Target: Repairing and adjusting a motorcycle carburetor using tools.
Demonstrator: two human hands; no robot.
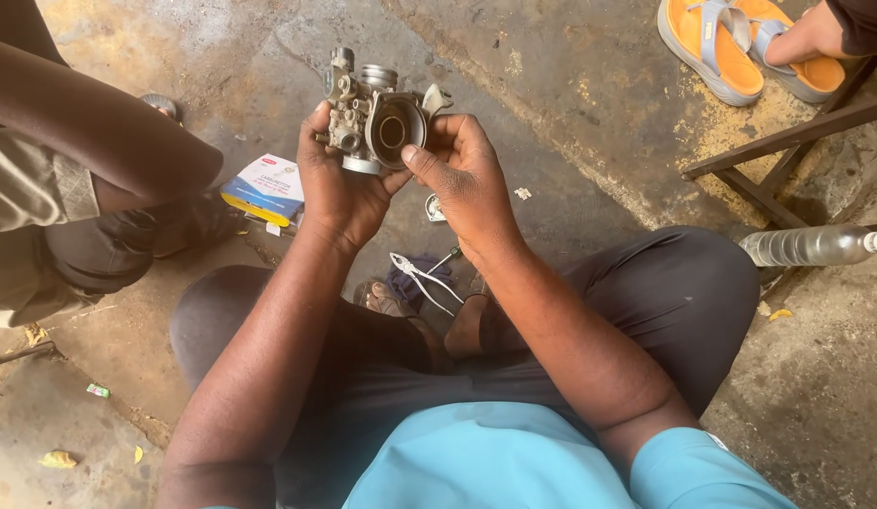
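A grey metal carburetor [374, 115] with a round open throat is held up above the ground, between my knees. My left hand [339, 184] cups it from below and behind, fingers wrapped round its left side. My right hand [462, 174] grips its right edge, thumb pressed on the rim of the round opening. On the ground below my hands lie white-handled pliers [421, 279], a thin screwdriver [445, 258] and a small metal part [434, 209].
A blue, white and yellow cardboard box [266, 188] lies on the stained concrete to the left. Another person's arm and leg [90, 151] are at far left. A clear plastic bottle [815, 245] and a metal frame [787, 141] stand right; a sandalled foot [759, 42] is top right.
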